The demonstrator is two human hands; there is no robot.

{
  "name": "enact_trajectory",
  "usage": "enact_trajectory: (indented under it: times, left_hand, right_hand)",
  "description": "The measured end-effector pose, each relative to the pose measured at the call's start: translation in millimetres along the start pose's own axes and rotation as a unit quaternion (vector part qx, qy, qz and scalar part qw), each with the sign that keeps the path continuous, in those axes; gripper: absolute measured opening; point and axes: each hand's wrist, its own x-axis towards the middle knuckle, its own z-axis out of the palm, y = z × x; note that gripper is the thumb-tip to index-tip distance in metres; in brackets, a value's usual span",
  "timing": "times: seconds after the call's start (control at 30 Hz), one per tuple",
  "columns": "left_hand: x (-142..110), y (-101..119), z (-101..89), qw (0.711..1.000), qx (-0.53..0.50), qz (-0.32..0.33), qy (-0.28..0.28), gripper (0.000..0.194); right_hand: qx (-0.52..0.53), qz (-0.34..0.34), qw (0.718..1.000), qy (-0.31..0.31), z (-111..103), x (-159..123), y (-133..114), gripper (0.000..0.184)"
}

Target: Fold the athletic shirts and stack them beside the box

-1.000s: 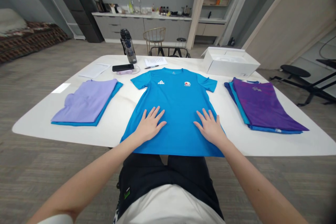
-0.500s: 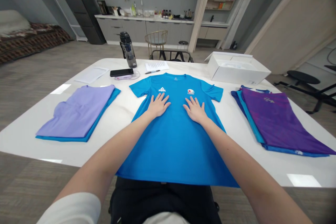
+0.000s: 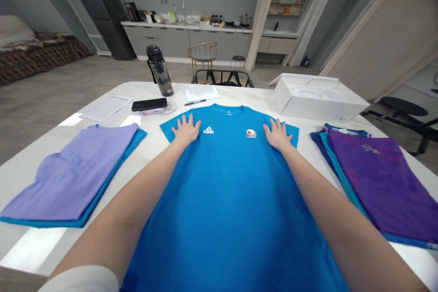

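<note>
A blue T-shirt [image 3: 226, 182] with a white logo and a small round emblem on its chest lies spread on the white table [image 3: 137, 148], collar away from me. My left hand [image 3: 185, 130] rests flat, fingers spread, on the shirt near its left sleeve. On the other side my right hand [image 3: 278, 135] lies open by the right sleeve. Neither hand grips the cloth. To the left is a folded lilac shirt [image 3: 78, 169] on top of a blue one. A purple shirt [image 3: 386, 178] tops a folded pile on the right.
Beyond the T-shirt stand a dark water bottle [image 3: 160, 73], a black phone [image 3: 149, 104], a pen [image 3: 195, 102] and a printed sheet [image 3: 202, 94]. An open white box [image 3: 318, 100] sits at the back right. A black chair [image 3: 222, 77] is behind the table.
Both hands have slid outward and apart, from the middle of the chest to near the sleeves. The view has moved closer, and the shirt's lower hem has left the frame.
</note>
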Motion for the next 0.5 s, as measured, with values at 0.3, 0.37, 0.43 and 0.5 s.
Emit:
enact_trajectory:
  times: [0.3, 0.37, 0.43, 0.5]
  left_hand:
    - [12.3, -27.1, 5.8, 0.994, 0.05, -0.099, 0.011, 0.09]
    - [16.3, -24.9, 4.0, 0.992, 0.062, -0.109, -0.001, 0.09]
    - [21.8, -19.7, 1.4, 0.995, 0.079, -0.066, -0.011, 0.084]
    - [28.6, -10.8, -0.8, 0.995, 0.095, 0.028, -0.004, 0.074]
  right_hand:
    - [-0.004, 0.137, 0.991, -0.002, -0.7, 22.8, 33.8, 0.088]
    - [-0.012, 0.159, 0.987, -0.003, -2.0, 26.8, 30.9, 0.09]
    - [-0.046, 0.147, 0.988, 0.004, -2.9, 30.8, 23.1, 0.09]
    - [-0.092, 0.066, 0.993, 0.024, -2.1, 36.1, 10.5, 0.084]
